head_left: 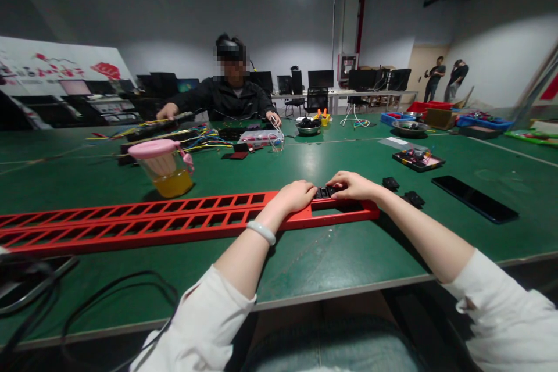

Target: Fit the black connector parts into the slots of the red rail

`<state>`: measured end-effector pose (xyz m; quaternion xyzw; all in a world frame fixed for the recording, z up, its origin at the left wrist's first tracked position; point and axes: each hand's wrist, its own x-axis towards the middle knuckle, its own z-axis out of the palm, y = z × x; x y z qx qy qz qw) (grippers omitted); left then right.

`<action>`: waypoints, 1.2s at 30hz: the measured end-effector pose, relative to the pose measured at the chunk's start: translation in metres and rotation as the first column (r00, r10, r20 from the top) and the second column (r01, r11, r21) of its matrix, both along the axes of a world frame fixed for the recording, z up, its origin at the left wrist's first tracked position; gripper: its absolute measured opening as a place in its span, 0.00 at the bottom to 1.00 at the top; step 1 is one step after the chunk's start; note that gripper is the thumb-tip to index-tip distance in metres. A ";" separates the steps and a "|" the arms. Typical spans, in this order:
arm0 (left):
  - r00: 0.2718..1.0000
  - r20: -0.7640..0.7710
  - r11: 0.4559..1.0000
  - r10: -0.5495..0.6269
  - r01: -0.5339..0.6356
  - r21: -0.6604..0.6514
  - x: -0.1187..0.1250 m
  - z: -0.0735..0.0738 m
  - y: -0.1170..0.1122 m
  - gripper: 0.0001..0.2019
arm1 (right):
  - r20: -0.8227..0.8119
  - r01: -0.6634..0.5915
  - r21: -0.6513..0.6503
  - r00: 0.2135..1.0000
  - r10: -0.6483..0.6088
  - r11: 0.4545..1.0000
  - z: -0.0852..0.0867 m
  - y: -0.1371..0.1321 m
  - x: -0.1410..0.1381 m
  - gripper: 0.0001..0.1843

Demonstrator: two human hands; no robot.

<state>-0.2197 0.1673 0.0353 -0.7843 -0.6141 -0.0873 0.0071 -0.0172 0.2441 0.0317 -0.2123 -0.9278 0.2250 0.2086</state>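
A long red slotted frame [226, 218] lies along the front of the green table, with two rows of rectangular openings on its left part and larger openings at its right end. Small black modules with square recesses [323, 192] sit at the rear right opening. My left hand [296, 195] rests over the red frame, fingers closed and curled down at the left side of the modules. At their right side, my right hand [354, 186] pinches a black module between thumb and fingers. Both hands' fingertips partly hide the modules.
Two loose black pieces [413, 199] and a phone [475, 197] lie to the right. A pink-lidded cup [168, 168] stands behind the frame. Black cables [117, 285] curl at the front left. Across the table, a person [238, 96] handles wires; trays and bowls stand further back.
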 end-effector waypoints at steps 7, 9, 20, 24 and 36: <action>1.000 0.014 1.000 0.010 -0.010 -0.018 0.001 0.001 0.000 0.22 | -0.003 -0.029 -0.025 1.000 0.029 0.999 0.001 -0.001 0.000 0.20; 1.000 0.021 1.000 0.010 -0.010 -0.022 0.002 0.002 0.000 0.22 | -0.002 -0.035 -0.018 0.999 0.035 0.999 0.001 -0.002 0.000 0.18; 0.999 0.024 0.999 0.024 -0.024 -0.027 0.003 0.004 -0.001 0.21 | 0.007 -0.010 -0.008 1.000 0.010 1.000 0.001 -0.003 -0.003 0.20; 1.000 0.011 0.999 0.021 -0.021 -0.033 0.003 0.005 -0.001 0.21 | -0.008 0.100 0.057 0.995 -0.099 0.993 0.014 0.009 0.018 0.27; 0.999 -0.022 1.000 -0.026 0.027 0.008 0.000 0.005 -0.001 0.21 | 0.485 0.426 0.141 0.757 -0.437 0.894 0.021 0.060 0.108 0.33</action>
